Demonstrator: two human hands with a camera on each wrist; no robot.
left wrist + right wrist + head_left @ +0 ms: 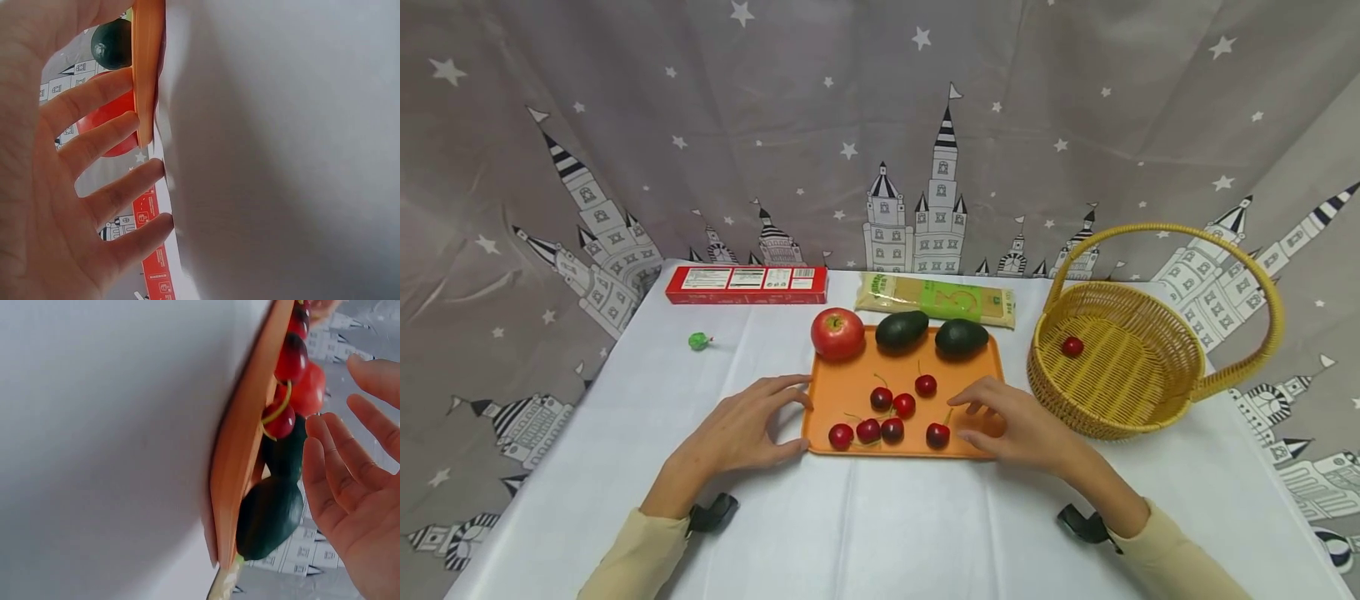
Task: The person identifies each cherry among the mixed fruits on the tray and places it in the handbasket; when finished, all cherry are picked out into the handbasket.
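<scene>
An orange tray (865, 379) lies on the white cloth, bearing several dark red cherries (904, 406), a red tomato-like fruit (838, 334) at its far left corner and two dark green avocados (902, 332) along the far edge. My left hand (741, 429) touches the tray's left side with spread, fairly straight fingers; the left wrist view shows fingertips against the orange rim (147, 75). Over the tray's right side hovers my right hand (1018, 425), fingers relaxed and holding nothing. Its fingertips are near a stemmed cherry (937, 435).
Right of the tray stands a yellow wicker basket (1120, 417) with a raised handle and one cherry (1072, 347) inside. Behind the tray lie a red box (747, 286) and a packet of noodles (934, 300). A small green wrapped lollipop (699, 341) is at the left.
</scene>
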